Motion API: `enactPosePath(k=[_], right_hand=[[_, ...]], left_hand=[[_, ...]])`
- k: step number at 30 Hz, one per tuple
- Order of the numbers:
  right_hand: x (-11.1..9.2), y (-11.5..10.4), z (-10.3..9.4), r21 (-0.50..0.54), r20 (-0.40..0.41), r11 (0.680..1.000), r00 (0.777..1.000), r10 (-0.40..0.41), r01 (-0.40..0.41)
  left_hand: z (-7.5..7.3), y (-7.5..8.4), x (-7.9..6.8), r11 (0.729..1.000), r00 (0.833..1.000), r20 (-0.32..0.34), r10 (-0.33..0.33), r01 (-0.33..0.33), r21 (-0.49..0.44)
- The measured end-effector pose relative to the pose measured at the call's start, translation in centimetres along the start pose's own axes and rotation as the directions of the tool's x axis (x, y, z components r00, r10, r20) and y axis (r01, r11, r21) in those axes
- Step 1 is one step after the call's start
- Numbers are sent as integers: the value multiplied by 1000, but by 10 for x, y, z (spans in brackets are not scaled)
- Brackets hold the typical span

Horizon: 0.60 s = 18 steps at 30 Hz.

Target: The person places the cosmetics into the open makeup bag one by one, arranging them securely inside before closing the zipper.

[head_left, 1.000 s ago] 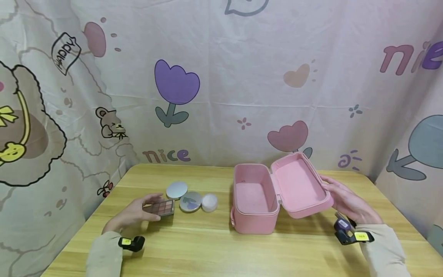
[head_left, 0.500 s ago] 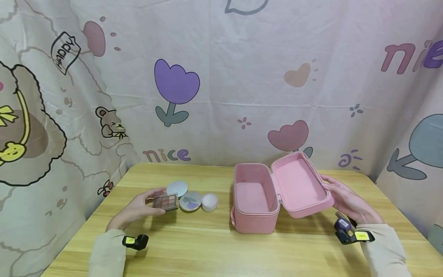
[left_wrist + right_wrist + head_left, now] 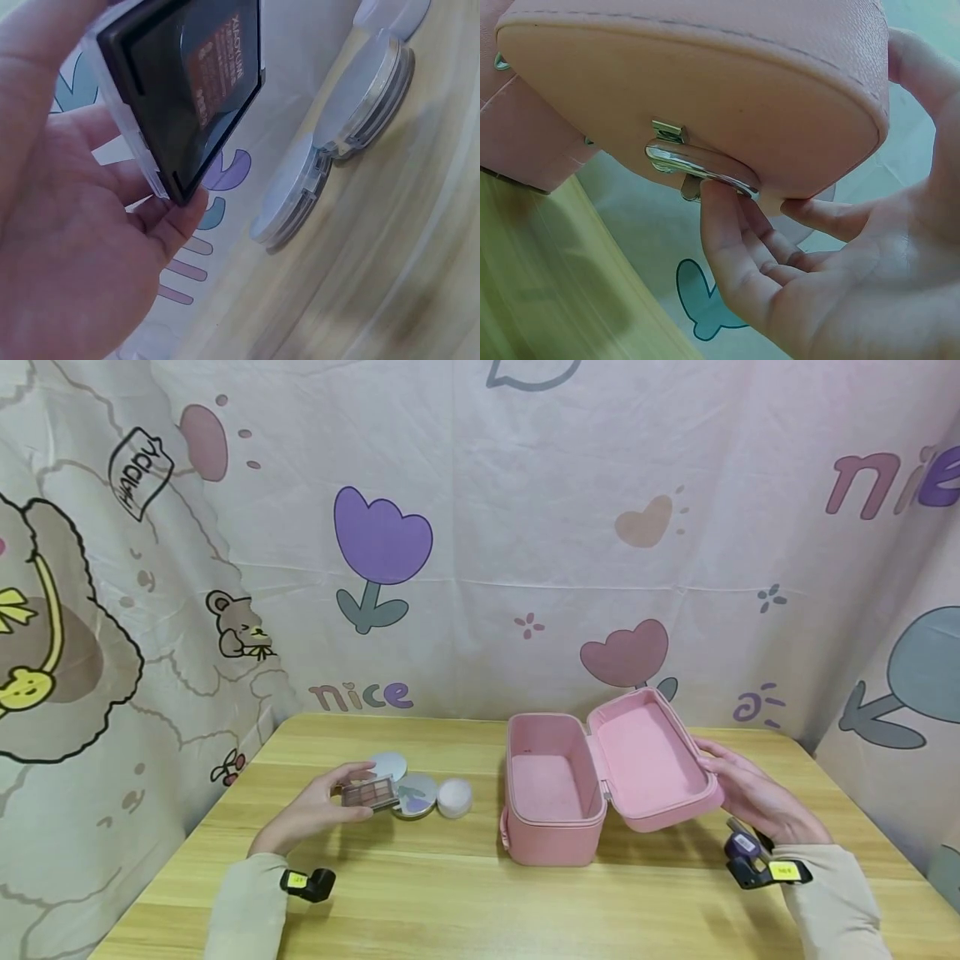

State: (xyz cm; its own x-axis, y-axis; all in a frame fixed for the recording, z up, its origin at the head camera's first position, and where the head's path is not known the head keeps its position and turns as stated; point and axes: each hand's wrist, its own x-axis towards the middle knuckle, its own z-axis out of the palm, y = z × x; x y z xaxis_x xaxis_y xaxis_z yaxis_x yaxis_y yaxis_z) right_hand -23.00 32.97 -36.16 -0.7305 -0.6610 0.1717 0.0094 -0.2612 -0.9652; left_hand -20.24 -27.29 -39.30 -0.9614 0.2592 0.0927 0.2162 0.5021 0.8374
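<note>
My left hand pinches an eyeshadow palette by its edges, above the table and left of the pink case. In the left wrist view, the dark underside of the palette carries a brown label, and the fingers hold its sides. At the right, a pink cosmetic case stands with its lid swung out. My right hand holds the outer edge of the lid. The right wrist view has the fingers under the lid beside a metal-ended handle. Inside the case, the bare bottom shows.
A plain round compact lies partly behind the left hand. Beside it sit a tulip-printed compact and a small white jar. The wooden table ends at a printed curtain behind and at both sides.
My left hand has lifted the palette and carried it a little to the right, now in front of the compacts. The right hand and the lid stay put.
</note>
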Motion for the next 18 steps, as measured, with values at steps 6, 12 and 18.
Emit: enactPosePath(k=[6, 12, 18], right_hand=[[-1, 0, 0, -10, -36, 1000, 999, 17, -17], [-2, -1, 2, -31, -52, 999, 998, 22, -24], [0, 0, 0, 15, 6, 1000, 1000, -3, 3]], left_hand=[[2, 3, 2, 1000, 1000, 8, -13, 13, 9], [7, 10, 4, 998, 998, 40, 57, -58, 38], [14, 22, 7, 994, 994, 50, 96, -98, 42]])
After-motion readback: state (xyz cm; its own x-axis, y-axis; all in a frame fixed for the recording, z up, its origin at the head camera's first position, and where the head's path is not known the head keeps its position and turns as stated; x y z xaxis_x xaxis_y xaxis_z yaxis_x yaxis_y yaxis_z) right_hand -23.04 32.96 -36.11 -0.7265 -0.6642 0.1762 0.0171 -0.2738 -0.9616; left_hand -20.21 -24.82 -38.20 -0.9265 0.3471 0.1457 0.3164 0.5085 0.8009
